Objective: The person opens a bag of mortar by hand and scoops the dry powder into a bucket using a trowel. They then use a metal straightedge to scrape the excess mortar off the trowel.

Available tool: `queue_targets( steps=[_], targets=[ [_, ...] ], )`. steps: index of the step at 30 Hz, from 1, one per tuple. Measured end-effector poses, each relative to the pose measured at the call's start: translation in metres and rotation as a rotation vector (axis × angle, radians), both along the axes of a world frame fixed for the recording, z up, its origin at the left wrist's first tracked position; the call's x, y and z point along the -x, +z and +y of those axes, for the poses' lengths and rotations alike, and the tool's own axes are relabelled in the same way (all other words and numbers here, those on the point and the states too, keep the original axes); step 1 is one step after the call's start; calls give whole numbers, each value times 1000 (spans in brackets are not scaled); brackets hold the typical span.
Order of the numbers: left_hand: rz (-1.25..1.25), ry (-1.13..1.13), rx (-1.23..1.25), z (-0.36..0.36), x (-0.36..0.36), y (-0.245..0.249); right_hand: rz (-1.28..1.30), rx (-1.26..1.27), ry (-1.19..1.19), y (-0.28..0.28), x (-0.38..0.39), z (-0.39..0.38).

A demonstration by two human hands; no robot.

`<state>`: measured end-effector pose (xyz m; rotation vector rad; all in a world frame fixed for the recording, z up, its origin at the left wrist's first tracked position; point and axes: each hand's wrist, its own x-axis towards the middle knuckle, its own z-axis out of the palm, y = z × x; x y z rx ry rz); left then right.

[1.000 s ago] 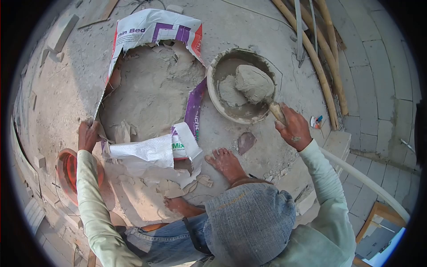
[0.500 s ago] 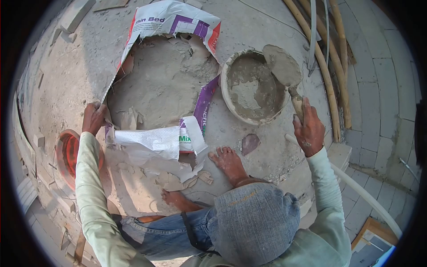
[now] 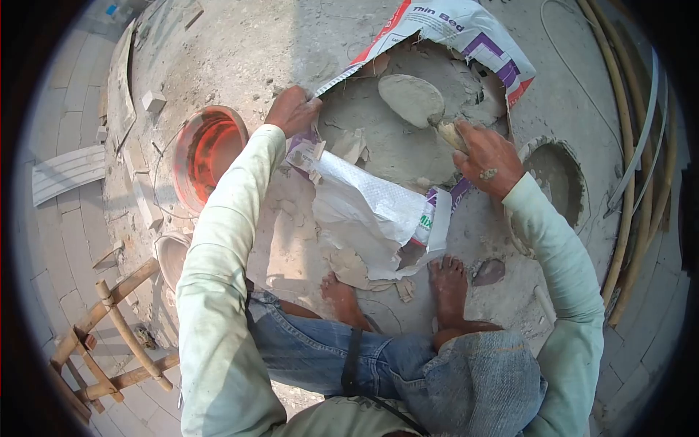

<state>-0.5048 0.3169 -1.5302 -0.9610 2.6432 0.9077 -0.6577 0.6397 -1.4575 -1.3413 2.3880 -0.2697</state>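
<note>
My right hand (image 3: 486, 154) is wrapped round the handle of a trowel (image 3: 412, 100), whose rounded blade is coated in grey mortar. The blade hovers over the grey powder (image 3: 408, 154) inside a torn-open mortar bag (image 3: 466, 25) printed "Thin Bed". At the bag's left edge, my left hand (image 3: 293, 112) pinches the torn side and holds it. A folded white flap (image 3: 375, 200) of the bag lies toward my feet. To the right, partly hidden by my right forearm, stands a round tub (image 3: 582, 186) with wet mortar in it.
An orange-lined bucket (image 3: 242, 138) stands left of my left arm, with a pale bowl (image 3: 169, 258) behind the sleeve. Bamboo poles (image 3: 632, 197) run along the right. A bamboo ladder-like frame (image 3: 109, 313) lies lower left. A reddish stone (image 3: 488, 272) sits beside my foot.
My right hand has carried the trowel left, from over the mortar tub to over the bag's powder. The left hand still grips the bag's edge. The view has swung left.
</note>
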Motion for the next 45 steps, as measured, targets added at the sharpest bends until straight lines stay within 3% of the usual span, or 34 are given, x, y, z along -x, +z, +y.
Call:
queue_targets(
  steps=[2, 7, 9, 15, 17, 19, 24, 26, 31, 33, 35, 37, 40, 45],
  targets=[
    [64, -52, 15, 1, -2, -2, -43, -119, 61, -26, 1, -32],
    [33, -95, 156, 1, -4, -2, -34, -6, 84, -85, -10, -64],
    [46, -111, 172, 1, -5, -5, -36, 69, 82, -93, -9, -71],
    [76, -135, 179, 6, -5, 8, -214, -71, 176, -99, 5, -65],
    [106, -123, 180, 7, -6, 7, -231, 149, 209, -111, 1, -57],
    [130, -166, 172, 11, -6, 12, -245, 111, 208, -114, -1, -57],
    [121, -59, 67, 10, -6, 8, -329, 30, 274, -96, -4, -62],
    [138, -57, 68, 8, -5, 8, -471, -160, 356, -88, -17, -66],
    [131, -34, 12, 10, -6, 4, -482, -93, 305, -92, -28, -71],
    [115, -39, -8, 6, -4, 1, -541, -285, 368, -85, -36, -73],
    [97, -34, -27, 4, -6, 4, -560, -236, 412, -87, -44, -69],
    [100, -162, 144, 11, -5, 7, -631, -180, 408, -91, -41, -65],
    [111, -84, -21, 5, -9, 3, -696, -74, 331, -89, -35, -68],
    [63, -121, 50, 7, -7, 8, -803, -85, 298, -53, -14, -65]
  ],
)
